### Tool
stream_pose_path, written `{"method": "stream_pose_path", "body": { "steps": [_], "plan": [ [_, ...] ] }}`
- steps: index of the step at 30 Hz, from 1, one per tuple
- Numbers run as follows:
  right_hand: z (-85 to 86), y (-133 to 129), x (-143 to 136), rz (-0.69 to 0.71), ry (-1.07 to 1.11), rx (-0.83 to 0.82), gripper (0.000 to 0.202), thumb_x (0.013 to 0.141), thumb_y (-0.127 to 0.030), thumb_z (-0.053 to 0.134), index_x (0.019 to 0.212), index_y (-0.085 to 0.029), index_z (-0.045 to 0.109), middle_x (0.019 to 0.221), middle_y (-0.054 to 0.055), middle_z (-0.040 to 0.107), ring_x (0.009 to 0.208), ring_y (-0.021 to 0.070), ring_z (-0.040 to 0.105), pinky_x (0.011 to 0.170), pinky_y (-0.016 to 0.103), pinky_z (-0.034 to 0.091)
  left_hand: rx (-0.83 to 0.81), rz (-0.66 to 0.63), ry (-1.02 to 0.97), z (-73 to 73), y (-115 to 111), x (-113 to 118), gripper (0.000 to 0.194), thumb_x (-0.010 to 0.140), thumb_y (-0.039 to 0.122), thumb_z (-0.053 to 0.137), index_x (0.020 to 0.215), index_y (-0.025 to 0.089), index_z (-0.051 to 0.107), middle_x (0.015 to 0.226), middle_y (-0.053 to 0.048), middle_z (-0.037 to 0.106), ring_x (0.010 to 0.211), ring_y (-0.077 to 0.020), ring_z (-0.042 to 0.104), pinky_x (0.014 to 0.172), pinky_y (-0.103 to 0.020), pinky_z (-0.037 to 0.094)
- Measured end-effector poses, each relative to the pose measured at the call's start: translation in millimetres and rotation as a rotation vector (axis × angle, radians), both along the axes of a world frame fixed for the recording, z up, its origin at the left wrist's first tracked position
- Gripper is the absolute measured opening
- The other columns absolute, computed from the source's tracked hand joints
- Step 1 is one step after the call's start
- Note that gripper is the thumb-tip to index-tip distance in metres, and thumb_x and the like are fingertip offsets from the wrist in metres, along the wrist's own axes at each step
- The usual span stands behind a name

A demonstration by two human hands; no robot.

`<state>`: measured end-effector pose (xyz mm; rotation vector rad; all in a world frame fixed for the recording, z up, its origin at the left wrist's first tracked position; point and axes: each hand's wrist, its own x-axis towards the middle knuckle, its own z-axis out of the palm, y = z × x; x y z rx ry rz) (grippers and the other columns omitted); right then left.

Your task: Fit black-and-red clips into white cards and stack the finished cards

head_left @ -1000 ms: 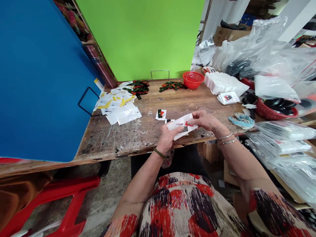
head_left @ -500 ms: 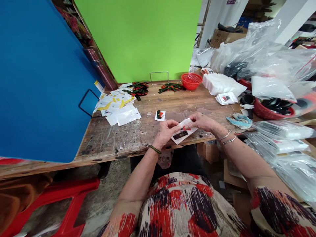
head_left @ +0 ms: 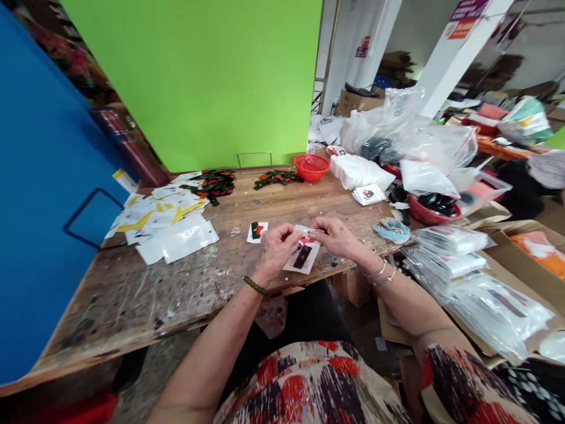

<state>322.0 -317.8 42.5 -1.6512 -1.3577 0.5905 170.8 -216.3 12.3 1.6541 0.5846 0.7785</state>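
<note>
Near the table's front edge, a small clear bag (head_left: 308, 263) with a dark strip and a red piece in it hangs between my two hands. My left hand (head_left: 279, 248) pinches its upper left edge, fingers closed. The fingers of my right hand (head_left: 332, 235) are closed on its upper right corner. Just left of my left hand, a small white card (head_left: 256, 232) with a dark green and red piece lies on the wooden table (head_left: 247, 203).
White and yellow packets (head_left: 161, 212) cover the table's left. Behind are dark green and red strips (head_left: 277, 178) and a red basket (head_left: 311, 168). At right are a white stack (head_left: 359, 172), a blue rag (head_left: 392, 230) and plastic-wrapped packs (head_left: 454, 241).
The view has swung right. The bag has turned more upright between my hands, and my right hand has moved nearer its upper edge.
</note>
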Motion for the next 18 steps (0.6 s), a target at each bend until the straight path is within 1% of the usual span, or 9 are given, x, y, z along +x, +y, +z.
{"method": "stream_pose_path", "body": {
  "steps": [1,3,5,7,9,11,14,16,18],
  "plan": [
    [1.7,0,0,-0.034,0.007,0.025,0.023,0.079,-0.038,0.066,0.071,-0.018,0.060,0.065,-0.002,0.057,0.062,0.0110,0.049,0.056,0.023,0.040,0.025,0.021,-0.009,3.8,1,4,0.023,0.076,0.038,0.064,0.068,0.017,0.065,0.059,0.003,0.056,0.056,-0.0104,0.047,0.053,-0.022,0.036],
    [2.8,-2,-1,-0.075,0.148,0.048,0.025,0.079,-0.043,0.067,0.078,-0.019,0.058,0.071,-0.002,0.059,0.063,0.0122,0.053,0.057,0.024,0.046,0.082,0.063,-0.026,10.7,4,13,0.021,0.078,0.037,0.062,0.068,0.017,0.064,0.059,0.003,0.055,0.056,-0.0102,0.045,0.053,-0.022,0.036],
    [-0.4,-3,2,-0.097,0.335,0.071,0.030,0.078,-0.048,0.068,0.082,-0.021,0.056,0.074,-0.002,0.061,0.063,0.0132,0.057,0.056,0.026,0.051,0.143,0.082,-0.029,16.3,6,26,0.021,0.079,0.036,0.060,0.067,0.018,0.063,0.060,0.003,0.055,0.058,-0.0104,0.046,0.055,-0.022,0.036],
    [-6.8,-3,11,-0.132,0.436,0.089,0.033,0.076,-0.049,0.070,0.081,-0.021,0.054,0.071,-0.002,0.061,0.061,0.0130,0.058,0.056,0.026,0.053,0.197,0.074,-0.001,19.6,9,43,0.024,0.080,0.035,0.058,0.063,0.018,0.060,0.058,0.003,0.053,0.058,-0.0106,0.045,0.055,-0.023,0.035],
    [-13.0,-1,32,-0.214,0.466,0.095,0.033,0.073,-0.047,0.073,0.079,-0.020,0.054,0.067,-0.003,0.061,0.057,0.0119,0.057,0.053,0.025,0.053,0.216,0.046,0.041,20.5,13,58,0.026,0.081,0.037,0.057,0.063,0.018,0.061,0.058,0.002,0.054,0.058,-0.0110,0.047,0.055,-0.023,0.036],
    [-14.8,3,65,-0.371,0.494,0.109,0.030,0.072,-0.040,0.075,0.080,-0.020,0.054,0.068,-0.003,0.062,0.056,0.0119,0.058,0.051,0.026,0.054,0.190,0.007,0.061,19.4,19,66,0.023,0.081,0.038,0.057,0.079,0.018,0.069,0.066,0.001,0.062,0.060,-0.0119,0.052,0.056,-0.024,0.039],
    [-6.3,3,128,-0.717,0.512,0.162,0.018,0.078,-0.025,0.069,0.081,-0.019,0.053,0.068,-0.003,0.061,0.055,0.0114,0.058,0.053,0.028,0.057,0.186,-0.008,0.069,15.1,36,55,0.033,0.080,0.037,0.061,0.106,0.020,0.071,0.085,-0.002,0.071,0.067,-0.0136,0.060,0.061,-0.025,0.047],
    [4.4,1,163,-0.947,0.419,0.161,0.007,0.082,-0.015,0.062,0.082,-0.017,0.055,0.063,-0.005,0.056,0.051,0.0092,0.054,0.052,0.026,0.055,0.261,0.056,0.109,10.5,55,31,0.032,0.080,0.038,0.062,0.105,0.021,0.072,0.089,-0.003,0.071,0.069,-0.0140,0.062,0.063,-0.026,0.049],
    [15.7,1,181,-1.120,0.254,0.108,0.002,0.086,-0.013,0.058,0.084,-0.014,0.058,0.062,-0.004,0.054,0.050,0.0092,0.052,0.050,0.026,0.052,0.364,0.179,0.181,4.2,78,-3,0.030,0.081,0.038,0.061,0.102,0.020,0.073,0.091,-0.004,0.070,0.069,-0.0144,0.062,0.065,-0.027,0.050]
  ]
}}
